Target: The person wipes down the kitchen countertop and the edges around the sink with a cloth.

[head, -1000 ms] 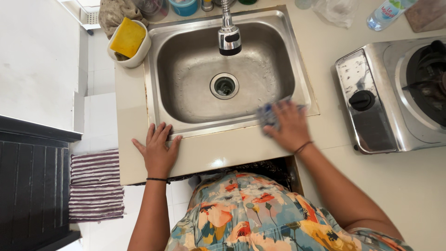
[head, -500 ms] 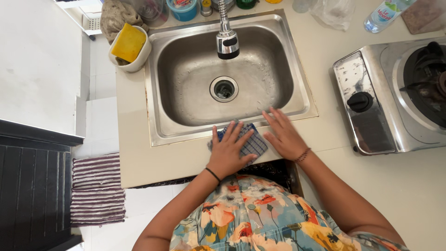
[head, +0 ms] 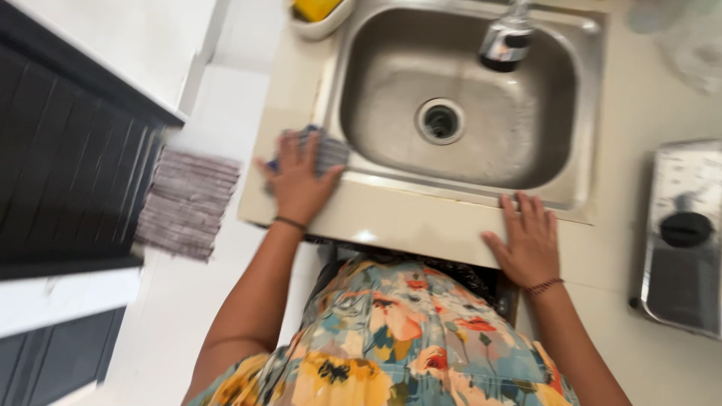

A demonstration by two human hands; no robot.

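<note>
My left hand (head: 297,180) presses flat on a blue-grey cloth (head: 329,150) at the front left corner of the beige counter (head: 406,222), just left of the steel sink (head: 380,162). My right hand (head: 529,242) rests flat with spread fingers on the counter's front edge, below the sink's right side, holding nothing. The picture is motion-blurred.
A tap head (head: 505,39) hangs over the sink's drain (head: 441,120). A white bowl with a yellow sponge (head: 320,11) sits at the sink's far left. A steel gas stove (head: 684,240) stands to the right. A striped mat (head: 188,203) lies on the floor by a dark cabinet (head: 68,165).
The cloth passed from under my right hand to my left hand and slid left along the counter to its left corner. My right hand settled flat on the front edge.
</note>
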